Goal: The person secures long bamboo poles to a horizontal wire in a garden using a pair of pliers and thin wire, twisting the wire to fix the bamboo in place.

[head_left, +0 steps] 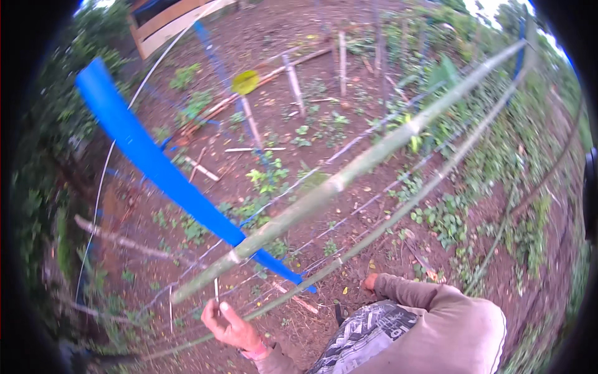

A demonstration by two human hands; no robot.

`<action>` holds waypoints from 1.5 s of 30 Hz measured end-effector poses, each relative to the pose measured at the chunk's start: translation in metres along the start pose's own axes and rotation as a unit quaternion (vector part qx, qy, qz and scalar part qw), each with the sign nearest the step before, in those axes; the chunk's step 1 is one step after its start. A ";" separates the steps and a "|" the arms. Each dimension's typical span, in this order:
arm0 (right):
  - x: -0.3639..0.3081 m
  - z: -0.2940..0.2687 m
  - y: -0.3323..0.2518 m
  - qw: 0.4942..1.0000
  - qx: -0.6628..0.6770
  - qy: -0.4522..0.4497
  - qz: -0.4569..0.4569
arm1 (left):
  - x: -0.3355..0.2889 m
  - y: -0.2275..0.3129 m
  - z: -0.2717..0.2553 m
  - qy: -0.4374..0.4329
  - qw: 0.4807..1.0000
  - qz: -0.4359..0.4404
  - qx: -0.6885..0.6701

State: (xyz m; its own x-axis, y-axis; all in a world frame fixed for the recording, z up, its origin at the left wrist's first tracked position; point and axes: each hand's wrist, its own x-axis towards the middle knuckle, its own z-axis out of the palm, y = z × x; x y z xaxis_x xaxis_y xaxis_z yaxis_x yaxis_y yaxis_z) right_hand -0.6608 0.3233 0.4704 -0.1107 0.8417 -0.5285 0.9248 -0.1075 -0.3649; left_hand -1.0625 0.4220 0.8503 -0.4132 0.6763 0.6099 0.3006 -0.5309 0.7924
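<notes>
My left hand (232, 327) is raised just below the near end of a green bamboo pole (311, 202). Its thumb and fingertips are pinched on a thin pale wire (217, 288) that rises toward the pole. Against the pole stands a tilted blue post (156, 159), its wide top at the upper left. My right hand (370, 283) hangs low beside my body, past a brown sleeve; its fingers are too small and blurred to read. A second, thinner bamboo pole (398, 212) runs below the first, under my left hand's level.
Strands of barbed wire (324, 163) stretch along the poles. Beyond them are short pale stakes (293, 84), a yellow-green round object (245, 81) and a wooden structure (165, 31). A white line (149, 71) curves down at the left. Weeds (448, 218) cover the ground at the right.
</notes>
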 end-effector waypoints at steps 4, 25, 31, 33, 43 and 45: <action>-0.013 0.001 -0.008 0.992 -0.105 0.041 -0.059 | -0.021 0.020 0.041 -0.170 0.983 0.044 -0.059; -0.131 0.045 0.112 0.581 0.709 0.199 0.348 | -0.029 0.137 0.296 -0.441 0.812 0.350 0.155; -0.141 0.067 0.124 0.429 0.798 0.216 0.364 | -0.033 0.140 0.295 -0.441 0.812 0.355 0.140; -0.139 0.071 0.125 0.389 0.818 0.221 0.360 | -0.032 0.145 0.292 -0.452 0.809 0.344 0.152; -0.148 0.085 0.163 0.234 0.887 0.240 0.319 | -0.029 0.130 0.295 -0.419 0.822 0.359 0.140; -0.150 0.090 0.178 0.211 0.895 0.238 0.312 | -0.020 0.138 0.290 -0.484 0.763 0.332 0.270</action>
State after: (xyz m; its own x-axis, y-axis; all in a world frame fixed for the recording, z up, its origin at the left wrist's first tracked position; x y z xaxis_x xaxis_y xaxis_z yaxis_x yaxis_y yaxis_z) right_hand -0.5125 0.1304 0.4161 0.2733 0.2803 -0.9202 -0.9616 0.0551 -0.2688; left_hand -0.7633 0.4839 0.9519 0.7346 0.5494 0.3982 0.5864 -0.8093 0.0348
